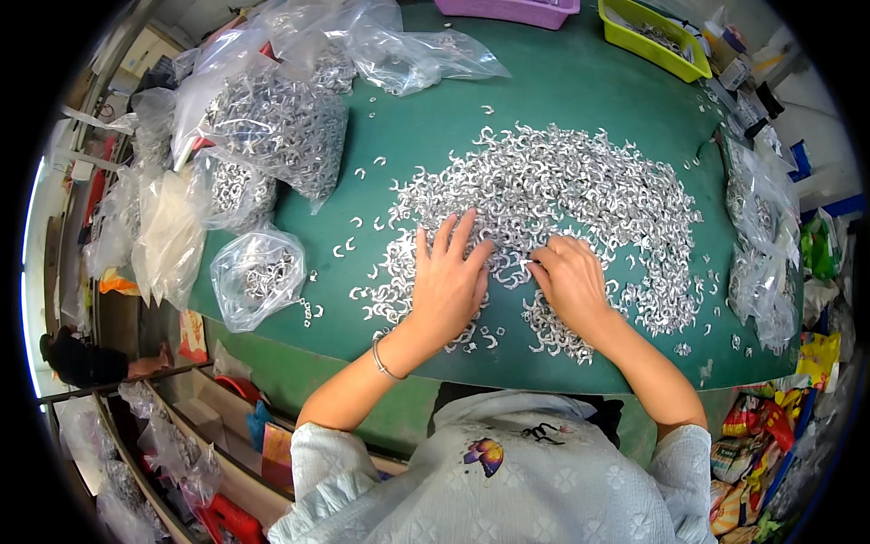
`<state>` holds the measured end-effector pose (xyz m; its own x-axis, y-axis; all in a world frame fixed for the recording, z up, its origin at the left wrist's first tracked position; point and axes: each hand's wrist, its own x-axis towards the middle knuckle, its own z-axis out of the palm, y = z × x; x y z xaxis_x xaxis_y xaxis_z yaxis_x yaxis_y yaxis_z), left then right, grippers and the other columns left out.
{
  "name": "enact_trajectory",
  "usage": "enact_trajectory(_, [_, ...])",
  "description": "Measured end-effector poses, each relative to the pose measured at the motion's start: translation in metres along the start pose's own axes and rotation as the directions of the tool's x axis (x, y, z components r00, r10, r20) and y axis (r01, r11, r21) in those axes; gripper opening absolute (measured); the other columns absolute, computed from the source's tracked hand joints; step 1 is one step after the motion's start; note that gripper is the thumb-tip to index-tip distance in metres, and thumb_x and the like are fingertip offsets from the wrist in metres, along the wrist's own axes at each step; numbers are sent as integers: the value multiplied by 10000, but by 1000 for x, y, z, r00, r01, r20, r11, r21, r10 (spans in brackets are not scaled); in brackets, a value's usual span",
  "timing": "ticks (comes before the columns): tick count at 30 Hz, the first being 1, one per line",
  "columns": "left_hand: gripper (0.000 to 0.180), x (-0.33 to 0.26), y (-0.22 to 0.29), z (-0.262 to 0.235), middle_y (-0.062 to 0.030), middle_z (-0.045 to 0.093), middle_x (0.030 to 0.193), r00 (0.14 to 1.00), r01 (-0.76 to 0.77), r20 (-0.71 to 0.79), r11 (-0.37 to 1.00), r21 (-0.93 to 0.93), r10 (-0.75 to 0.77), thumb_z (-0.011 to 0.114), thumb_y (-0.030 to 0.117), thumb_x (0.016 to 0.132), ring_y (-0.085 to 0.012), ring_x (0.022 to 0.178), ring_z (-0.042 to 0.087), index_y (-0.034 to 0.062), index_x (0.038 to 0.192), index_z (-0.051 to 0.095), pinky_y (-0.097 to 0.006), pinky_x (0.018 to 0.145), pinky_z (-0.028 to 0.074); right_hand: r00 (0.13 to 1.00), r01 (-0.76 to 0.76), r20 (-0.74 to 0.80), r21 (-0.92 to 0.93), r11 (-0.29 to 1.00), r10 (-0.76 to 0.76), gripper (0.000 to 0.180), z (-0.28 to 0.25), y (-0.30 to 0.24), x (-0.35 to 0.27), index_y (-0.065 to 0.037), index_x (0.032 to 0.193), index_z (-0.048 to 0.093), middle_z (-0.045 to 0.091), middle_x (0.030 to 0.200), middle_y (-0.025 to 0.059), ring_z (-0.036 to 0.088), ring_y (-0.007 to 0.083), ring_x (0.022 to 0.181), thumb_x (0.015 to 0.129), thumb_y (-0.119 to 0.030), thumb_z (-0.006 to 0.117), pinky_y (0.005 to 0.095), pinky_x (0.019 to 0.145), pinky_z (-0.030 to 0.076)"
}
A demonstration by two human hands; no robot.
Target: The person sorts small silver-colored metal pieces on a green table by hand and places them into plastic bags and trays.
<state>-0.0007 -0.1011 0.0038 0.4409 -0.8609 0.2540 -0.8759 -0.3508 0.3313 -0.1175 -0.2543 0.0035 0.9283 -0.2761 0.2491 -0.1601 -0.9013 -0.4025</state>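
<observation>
A wide heap of small silvery C-shaped metal pieces (580, 172) is spread over the green tabletop (417, 118). My left hand (449, 276) lies palm down on the heap's near left part, fingers stretched out and spread among the pieces. To its right, my right hand (573, 283) is closed in a pinch, thumb against fingertips. A small silvery piece shows at those fingertips; its exact shape is too small to make out. Some loose pieces lie scattered between the heap and the table's near edge.
Left of the heap stand a large clear bag of metal pieces (272, 127) and a small open bag (258, 281) with more inside. A purple tray (512, 11) and a yellow-green tray (652, 45) sit at the far edge. Filled plastic bags (761, 245) line the right edge.
</observation>
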Motion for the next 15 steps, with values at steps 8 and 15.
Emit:
enact_trajectory(8, [328, 2, -11, -1, -145, 427, 1236, 993, 57, -97, 992, -109, -67, 622, 50, 732, -342, 1169, 404, 62, 1047, 529, -558, 979, 277, 939, -340, 161, 565, 752, 303, 78, -30, 21, -10, -39, 743, 548, 521, 652, 34, 485, 169, 547, 809, -81, 545, 292, 502, 376])
enact_trajectory(15, [323, 10, -29, -5, -160, 461, 1215, 975, 140, -133, 955, -263, -179, 576, -2, 766, -354, 1135, 437, 22, 1083, 515, -398, 972, 346, 735, -489, 596, 796, -356, 324, 134, -46, 29, -8, -51, 811, 469, 567, 792, 138, 489, 138, 571, 888, -159, 452, 211, 416, 377])
